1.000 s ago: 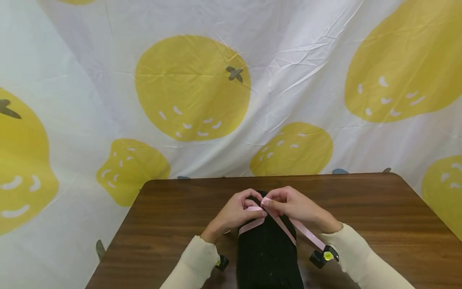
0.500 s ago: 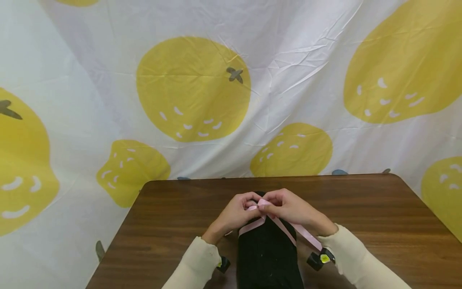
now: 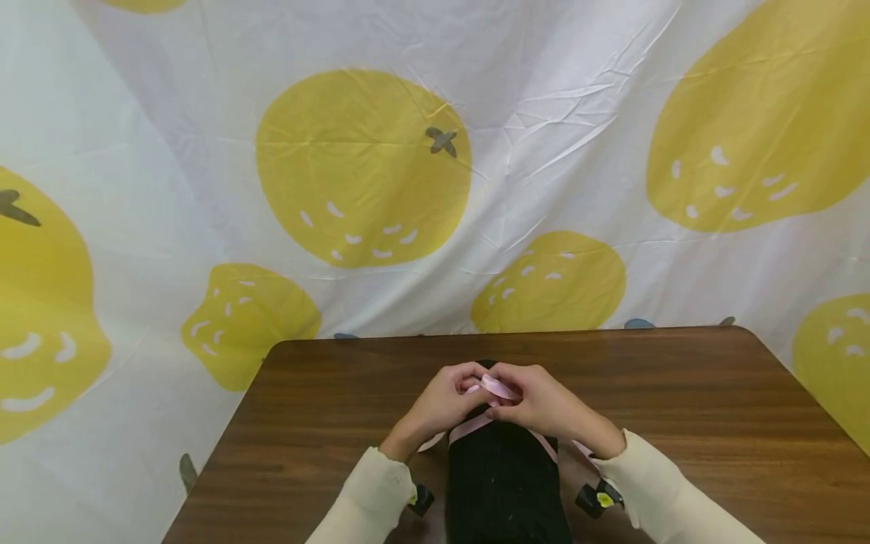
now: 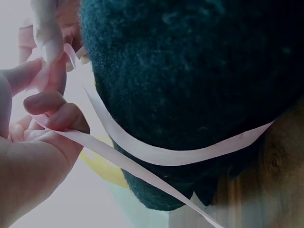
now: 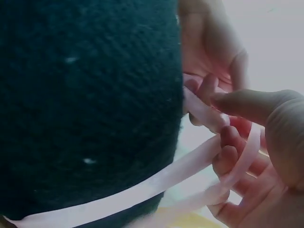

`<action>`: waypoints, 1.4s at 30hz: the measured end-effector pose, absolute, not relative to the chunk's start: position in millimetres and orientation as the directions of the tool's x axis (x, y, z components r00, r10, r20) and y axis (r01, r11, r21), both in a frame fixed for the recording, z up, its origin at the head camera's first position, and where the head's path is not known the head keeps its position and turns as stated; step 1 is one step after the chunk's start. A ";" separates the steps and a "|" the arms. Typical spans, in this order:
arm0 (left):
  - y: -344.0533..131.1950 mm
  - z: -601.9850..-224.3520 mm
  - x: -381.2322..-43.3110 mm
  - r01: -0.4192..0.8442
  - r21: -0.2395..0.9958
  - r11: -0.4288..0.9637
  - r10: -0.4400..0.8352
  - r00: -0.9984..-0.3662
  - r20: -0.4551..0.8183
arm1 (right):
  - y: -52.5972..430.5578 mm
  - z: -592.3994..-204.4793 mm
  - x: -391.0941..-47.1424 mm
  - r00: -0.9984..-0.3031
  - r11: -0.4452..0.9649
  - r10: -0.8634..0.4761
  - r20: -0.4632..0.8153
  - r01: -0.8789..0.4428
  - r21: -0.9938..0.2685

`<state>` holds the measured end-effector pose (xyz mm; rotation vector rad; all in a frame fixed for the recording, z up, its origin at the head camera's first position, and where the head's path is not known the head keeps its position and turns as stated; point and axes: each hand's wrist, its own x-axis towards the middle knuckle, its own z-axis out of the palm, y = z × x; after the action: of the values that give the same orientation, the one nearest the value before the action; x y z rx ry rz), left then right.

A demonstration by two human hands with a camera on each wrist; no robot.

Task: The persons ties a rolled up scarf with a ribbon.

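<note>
While the left hand (image 3: pixel 440 399) pinches pale pink ribbon (image 3: pixel 499 388) at the far end of a black, fuzzy object (image 3: pixel 506 483), the right hand (image 3: pixel 552 402) curls its fingers round another part of that ribbon, close beside. The ribbon also bands the object, which sits on a wooden table (image 3: pixel 326 423). If either pinch eased, the band could slacken and slide; with fingers so crowded, a fold could twist or slip free. Counted: two hands, two cream sleeves (image 3: pixel 370 491), two black wrist devices (image 3: pixel 423 499), one object, one table, one lemon-patterned cloth (image 3: pixel 204 113) behind. Fingers hide whether the ribbon is one piece.
</note>
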<state>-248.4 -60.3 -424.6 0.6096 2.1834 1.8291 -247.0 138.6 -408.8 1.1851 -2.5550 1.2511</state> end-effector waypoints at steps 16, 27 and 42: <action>-58.0 -428.9 -246.1 0.172 0.978 0.120 0.353 -0.928 0.119 | 131.8 -421.7 -243.5 -0.669 0.369 -0.527 0.525 -0.736 -0.567; -55.6 -433.3 -245.3 0.228 0.971 0.065 0.325 -0.925 0.195 | 126.3 -430.0 -241.4 -0.596 0.341 -0.471 0.651 -0.803 -0.488; -53.1 -428.8 -243.4 0.376 0.913 0.158 0.168 -0.921 0.351 | 126.1 -431.2 -237.4 -0.638 0.371 -0.395 0.661 -0.769 -0.520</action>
<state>-243.4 -53.1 -428.8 0.5974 2.5115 2.0696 -237.4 126.1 -431.2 1.0087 -2.2084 1.1782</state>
